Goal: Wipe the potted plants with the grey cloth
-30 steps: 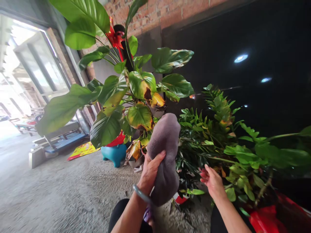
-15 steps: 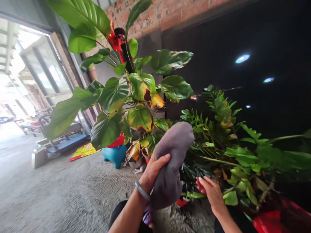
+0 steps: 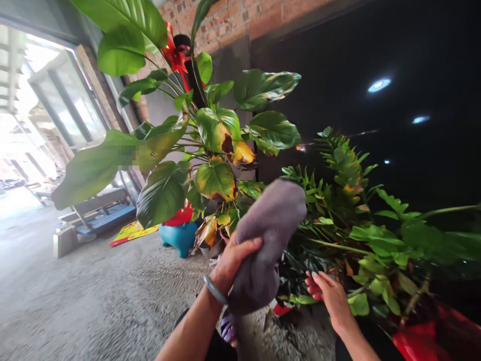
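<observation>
My left hand (image 3: 235, 258), with a pale bangle at its wrist, grips a bunched grey cloth (image 3: 268, 240), thumb across the front. The cloth's upper end stands up in front of the plants. Lower right, my right hand (image 3: 330, 296) has thumb and fingers drawn together at a dark green leaf (image 3: 312, 264) of the low plant; the fingertips' hold is partly hidden. Behind the cloth rises a tall potted plant with broad leaves (image 3: 218, 178), some yellow and brown at the edges. A bushy plant (image 3: 338, 175) with small leaves spreads to the right.
A blue animal-shaped stool or pot (image 3: 179, 238) stands left of the cloth, beside a yellow and red sheet (image 3: 133, 231). Farther left is a blue platform trolley (image 3: 108, 218). Red material (image 3: 421, 343) lies lower right. A dark glossy wall (image 3: 338, 90) reflects lights.
The cloth and my left hand have shifted slightly upward. My right hand has moved a little right. A large leaf at the left has swung, and the view has shifted slightly.
</observation>
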Tool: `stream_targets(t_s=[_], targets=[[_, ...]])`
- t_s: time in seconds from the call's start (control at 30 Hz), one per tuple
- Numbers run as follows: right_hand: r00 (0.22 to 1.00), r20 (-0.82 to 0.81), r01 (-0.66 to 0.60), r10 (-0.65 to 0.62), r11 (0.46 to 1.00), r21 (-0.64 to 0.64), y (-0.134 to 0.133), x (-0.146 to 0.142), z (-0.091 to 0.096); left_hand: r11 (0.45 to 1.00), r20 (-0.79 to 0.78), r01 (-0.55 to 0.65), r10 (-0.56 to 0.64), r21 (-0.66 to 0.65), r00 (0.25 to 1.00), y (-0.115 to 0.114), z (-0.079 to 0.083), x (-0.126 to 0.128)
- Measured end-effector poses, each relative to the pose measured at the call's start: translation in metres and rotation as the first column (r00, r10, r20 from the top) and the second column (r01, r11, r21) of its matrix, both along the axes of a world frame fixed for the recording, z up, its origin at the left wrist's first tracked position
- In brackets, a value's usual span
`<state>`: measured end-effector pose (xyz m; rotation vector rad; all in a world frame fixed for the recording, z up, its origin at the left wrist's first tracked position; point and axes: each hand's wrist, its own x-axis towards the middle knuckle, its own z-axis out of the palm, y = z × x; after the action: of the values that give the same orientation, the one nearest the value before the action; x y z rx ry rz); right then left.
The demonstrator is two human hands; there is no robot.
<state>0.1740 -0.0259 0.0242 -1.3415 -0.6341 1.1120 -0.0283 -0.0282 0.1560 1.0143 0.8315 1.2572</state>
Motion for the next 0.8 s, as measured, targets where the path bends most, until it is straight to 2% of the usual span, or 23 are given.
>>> stream_targets(t_s=[0.07, 0.1, 0.13, 0.2, 0.3, 0.37, 0.4, 0.47, 0.57, 0.63, 0.7, 0.77, 0.8], targets=[[1.0, -0.019, -0.02, 0.02, 1.0, -0.003, 0.0, -0.001, 0.001, 0.996, 0.048, -0.083, 0.082, 0.021, 0.995, 0.01, 0.014, 0.004], [0.999, -0.034, -0.025, 0.025, 1.0, -0.001, 0.001, -0.002, 0.001, 0.994, 0.053, -0.104, 0.104, 0.014, 0.993, 0.014, 0.012, 0.008], [0.998, -0.049, -0.026, 0.026, 1.0, 0.001, 0.001, -0.003, 0.001, 0.995, 0.036, -0.103, 0.103, 0.001, 0.994, 0.016, 0.005, 0.013], [0.998, -0.065, -0.007, 0.007, 1.0, -0.002, 0.002, -0.003, -0.002, 0.999, -0.042, -0.045, 0.044, -0.013, 0.998, 0.013, -0.023, 0.021], [0.997, -0.048, 0.065, -0.065, 0.998, -0.009, 0.002, 0.0, -0.008, 0.983, -0.181, 0.167, -0.178, -0.074, 0.967, -0.008, -0.068, 0.025], [0.994, -0.035, 0.1, -0.1, 0.995, 0.0, 0.002, 0.003, -0.012, 0.939, -0.179, 0.314, -0.336, -0.142, 0.925, -0.024, -0.081, 0.021], [0.995, -0.037, 0.096, -0.096, 0.995, 0.009, 0.002, 0.004, -0.013, 0.917, -0.155, 0.363, -0.388, -0.164, 0.909, -0.03, -0.079, 0.018], [0.997, -0.044, 0.07, -0.069, 0.997, 0.022, 0.002, 0.005, -0.013, 0.914, -0.104, 0.379, -0.395, -0.146, 0.913, -0.034, -0.062, 0.011], [0.997, -0.071, 0.029, -0.029, 1.0, 0.005, 0.001, 0.002, -0.007, 0.977, -0.035, 0.209, -0.21, -0.04, 0.977, -0.023, -0.022, 0.006], [0.995, -0.098, 0.022, -0.023, 1.0, -0.011, 0.0, 0.0, -0.002, 0.999, 0.029, 0.036, -0.036, -0.012, 0.999, -0.008, -0.006, 0.007], [0.992, -0.122, 0.023, -0.024, 1.0, -0.013, -0.001, -0.002, 0.001, 0.995, 0.04, -0.09, 0.092, -0.046, 0.995, 0.004, -0.009, 0.011], [0.991, -0.132, 0.026, -0.025, 1.0, -0.001, -0.001, -0.002, 0.001, 0.991, -0.068, -0.122, 0.118, -0.057, 0.991, 0.009, -0.029, 0.016], [0.99, -0.135, 0.028, -0.027, 1.0, 0.005, -0.001, -0.002, 0.001, 0.995, -0.153, -0.091, 0.082, -0.051, 0.985, 0.008, -0.043, 0.018]])
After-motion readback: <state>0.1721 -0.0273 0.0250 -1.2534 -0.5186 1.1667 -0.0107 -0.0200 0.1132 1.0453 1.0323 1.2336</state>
